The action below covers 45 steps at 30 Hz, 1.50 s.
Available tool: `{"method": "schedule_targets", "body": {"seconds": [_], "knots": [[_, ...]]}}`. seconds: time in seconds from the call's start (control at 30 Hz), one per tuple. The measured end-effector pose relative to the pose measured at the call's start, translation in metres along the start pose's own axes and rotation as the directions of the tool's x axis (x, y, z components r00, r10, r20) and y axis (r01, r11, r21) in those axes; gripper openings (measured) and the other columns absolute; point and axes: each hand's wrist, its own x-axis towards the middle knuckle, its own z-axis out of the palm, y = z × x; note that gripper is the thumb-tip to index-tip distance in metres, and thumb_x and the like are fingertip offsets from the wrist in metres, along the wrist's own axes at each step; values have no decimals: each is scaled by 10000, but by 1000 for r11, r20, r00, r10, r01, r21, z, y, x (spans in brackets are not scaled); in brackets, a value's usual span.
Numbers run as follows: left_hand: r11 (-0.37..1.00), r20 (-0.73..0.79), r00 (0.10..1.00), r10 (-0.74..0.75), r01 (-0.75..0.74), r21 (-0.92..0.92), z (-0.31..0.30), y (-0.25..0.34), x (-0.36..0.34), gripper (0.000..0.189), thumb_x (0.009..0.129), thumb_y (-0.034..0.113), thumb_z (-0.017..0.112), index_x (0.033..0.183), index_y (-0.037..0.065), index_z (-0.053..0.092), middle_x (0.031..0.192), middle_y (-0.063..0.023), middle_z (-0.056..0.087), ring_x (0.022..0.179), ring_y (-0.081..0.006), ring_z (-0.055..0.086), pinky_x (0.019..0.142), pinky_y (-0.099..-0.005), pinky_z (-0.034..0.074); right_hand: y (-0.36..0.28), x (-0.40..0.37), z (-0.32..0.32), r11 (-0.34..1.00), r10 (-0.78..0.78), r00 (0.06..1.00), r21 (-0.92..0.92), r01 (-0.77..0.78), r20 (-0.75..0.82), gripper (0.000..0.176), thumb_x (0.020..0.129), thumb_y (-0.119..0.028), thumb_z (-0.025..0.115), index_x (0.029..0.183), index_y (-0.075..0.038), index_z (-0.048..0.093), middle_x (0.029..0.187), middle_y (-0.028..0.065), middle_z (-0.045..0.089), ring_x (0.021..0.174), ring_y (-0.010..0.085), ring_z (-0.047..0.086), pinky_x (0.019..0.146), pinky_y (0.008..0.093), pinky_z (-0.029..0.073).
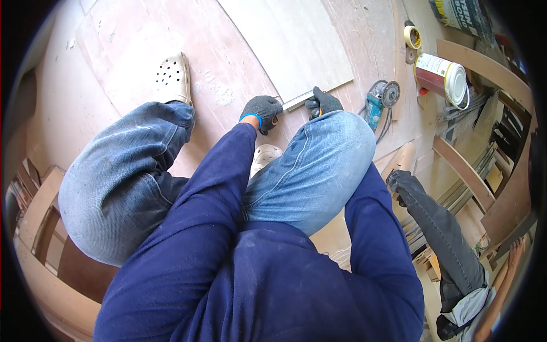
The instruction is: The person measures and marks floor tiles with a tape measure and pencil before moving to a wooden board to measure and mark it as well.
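A large pale board or tile [296, 43] lies on the dusty floor in front of me. Along its near edge runs a light measuring strip with fine marks, which looks like a tape measure [298, 100]. My left hand [261, 112], in a dark grey glove with a blue cuff, is closed at the strip's left end by the board's corner. My right hand [325, 104], gloved too, is closed at the other end, its thumb up against the board's edge. A bit of yellow shows under its fingers; my knee hides part of this hand.
An angle grinder [376, 104] with its cord lies right of my knee. Beyond it are a roll of masking tape [412, 37], a tipped paint bucket [441, 78] and a dark bag [464, 17]. Curved wooden pieces [484, 68] stand at right, near another person's leg [441, 228].
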Motion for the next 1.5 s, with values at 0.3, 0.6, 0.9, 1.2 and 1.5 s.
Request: {"method": "schedule_targets", "body": {"seconds": [0.3,0.6,0.9,1.2,1.5], "knots": [[1000,-2,1000,16,-16,-14,0,-2,2,399,762,379,644,1002,71,728,911,-121,719,818,-232,682,769,-334,531,1,1,-1,995,-41,998,-90,45,44,227,914,-303,643,811,-130,539,649,6,550,426,63,378,365,224,335],[995,39,999,-1,4,-98,-3,-2,-4,397,770,361,657,1025,64,719,939,-117,716,822,-225,676,765,-336,534,5,17,-7,977,-82,992,-206,61,-96,292,848,-224,723,1044,-33,621,820,63,650,564,126,566,508,295,531],[997,23,999,36,-35,-69,-3,-8,-5,378,778,363,655,989,57,724,894,-107,716,803,-217,666,748,-336,529,-6,12,-8,911,-139,985,-404,86,-104,711,677,-69,834,1320,-107,534,1103,103,662,1030,222,618,894,321,530],[998,27,997,68,-68,-12,-3,-8,-3,372,778,367,642,957,53,726,848,-107,711,728,-196,663,703,-318,532,-5,23,-26,375,-399,914,-896,236,74,662,718,-220,824,1310,-136,538,1071,54,690,1023,216,627,879,343,510],[997,78,996,31,-36,71,-6,-11,-5,378,776,374,639,970,60,723,841,-119,708,741,-213,681,720,-336,549,-13,29,-54,453,-656,752,-831,321,-68,409,808,-266,725,1148,-61,626,902,118,677,801,218,684,588,323,551]]}}
